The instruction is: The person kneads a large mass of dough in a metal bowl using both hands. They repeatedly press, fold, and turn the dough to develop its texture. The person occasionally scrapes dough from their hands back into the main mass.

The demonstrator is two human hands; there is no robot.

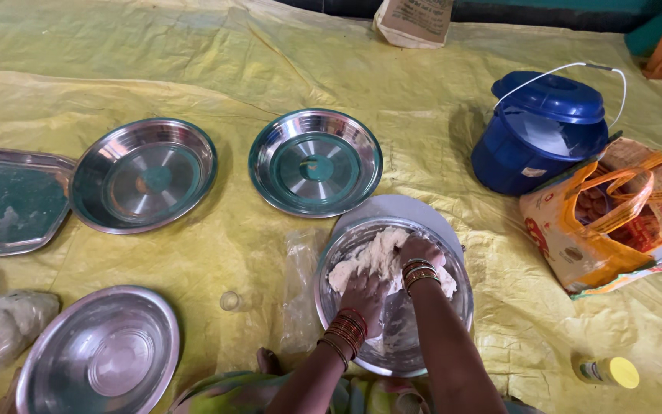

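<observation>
round steel bowl near centre holds pale lumpy dough. left hand flat, pressing dough; right hand curled, gripping dough. far left: two empty shiny steel plates; lidded blue plastic pail far right.

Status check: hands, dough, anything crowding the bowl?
Left hand and right hand both pressing into dough. Dough in steel bowl. Plastic bag lies beside bowl.

So there's a yellow plastic sheet covering the floor, with two round steel plates side by side, an angular steel tray off to the left and another round steel bowl down front. Over on the right a lidded blue plastic pail with a wire handle sits touching an orange printed bag, and a little yellow-capped bottle lies near the bottom edge.
</observation>
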